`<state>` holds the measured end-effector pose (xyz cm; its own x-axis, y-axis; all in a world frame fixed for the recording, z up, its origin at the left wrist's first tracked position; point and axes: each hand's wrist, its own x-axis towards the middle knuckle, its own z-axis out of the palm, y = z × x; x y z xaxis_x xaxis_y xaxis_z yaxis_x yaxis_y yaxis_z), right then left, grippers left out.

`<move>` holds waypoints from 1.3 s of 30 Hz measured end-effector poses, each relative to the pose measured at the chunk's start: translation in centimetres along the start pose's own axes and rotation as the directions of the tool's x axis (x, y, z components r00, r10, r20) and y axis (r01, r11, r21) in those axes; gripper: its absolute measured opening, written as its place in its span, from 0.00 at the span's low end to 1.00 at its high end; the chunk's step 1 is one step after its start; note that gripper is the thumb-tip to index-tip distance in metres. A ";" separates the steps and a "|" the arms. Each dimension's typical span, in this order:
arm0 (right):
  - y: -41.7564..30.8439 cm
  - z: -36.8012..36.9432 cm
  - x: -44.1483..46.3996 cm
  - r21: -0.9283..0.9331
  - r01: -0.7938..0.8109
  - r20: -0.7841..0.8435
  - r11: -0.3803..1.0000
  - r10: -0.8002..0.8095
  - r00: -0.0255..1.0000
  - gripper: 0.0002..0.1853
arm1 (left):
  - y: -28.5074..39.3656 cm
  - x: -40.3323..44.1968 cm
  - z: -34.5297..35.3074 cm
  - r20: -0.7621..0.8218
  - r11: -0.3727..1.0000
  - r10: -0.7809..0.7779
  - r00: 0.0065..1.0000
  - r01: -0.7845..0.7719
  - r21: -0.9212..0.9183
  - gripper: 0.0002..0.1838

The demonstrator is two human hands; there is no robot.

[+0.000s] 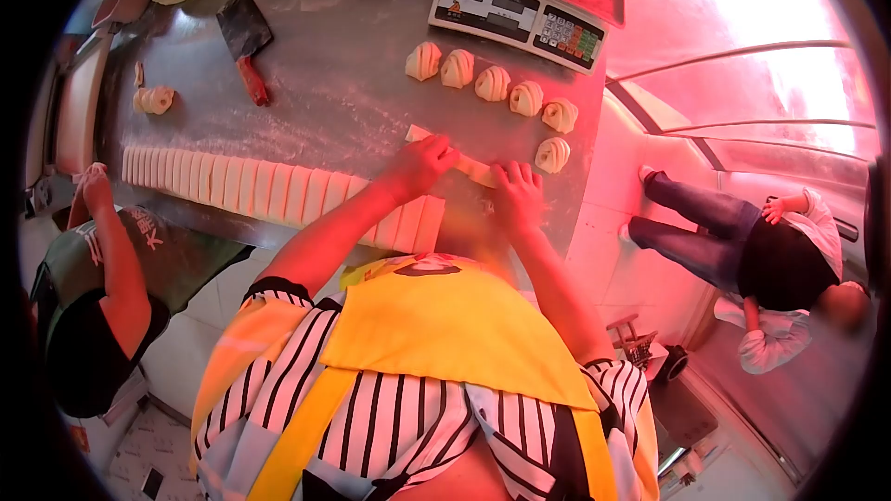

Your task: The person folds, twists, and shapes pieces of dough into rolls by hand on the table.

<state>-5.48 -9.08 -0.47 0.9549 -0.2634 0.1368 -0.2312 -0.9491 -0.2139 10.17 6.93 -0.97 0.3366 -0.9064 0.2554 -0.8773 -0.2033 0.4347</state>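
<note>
Currently | left hand closing around dough strip toward the surface's near-right corner | right hand covering its end, grip unclear | apparently stretching | next move seemingly calling for twisting, like rolls by right edge

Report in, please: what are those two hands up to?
Left hand and right hand both on one dough strip. Left forearm over the cut dough row. Six shaped rolls nearby; nothing visibly blocking.

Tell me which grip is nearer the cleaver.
Left. The left grip is right of the cleaver and nearer you; the right grip is farther right, at the right end of the dough strip.
</note>
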 end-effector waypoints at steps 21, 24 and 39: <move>-4.4 -4.9 4.8 0.631 -0.389 0.225 0.671 0.322 0.920 0.17 | 1.3 -0.6 -2.6 0.238 0.644 -0.449 0.861 0.497 -0.581 0.14; -5.7 -1.9 7.0 0.567 -0.307 0.173 0.764 0.254 0.952 0.18 | -2.0 -1.4 -4.0 0.439 0.104 -0.642 0.629 0.638 -0.763 0.14; -2.9 1.8 7.0 0.405 -0.165 0.129 0.899 0.123 0.984 0.13 | -2.7 0.9 -2.0 0.200 0.516 -0.693 0.692 0.671 -0.533 0.13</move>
<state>2.16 -7.90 -0.62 0.9353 -0.3534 -0.0168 -0.2904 -0.7400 -0.6067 13.54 7.37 -0.19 0.7727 -0.5607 -0.2974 -0.0442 -0.5151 0.8560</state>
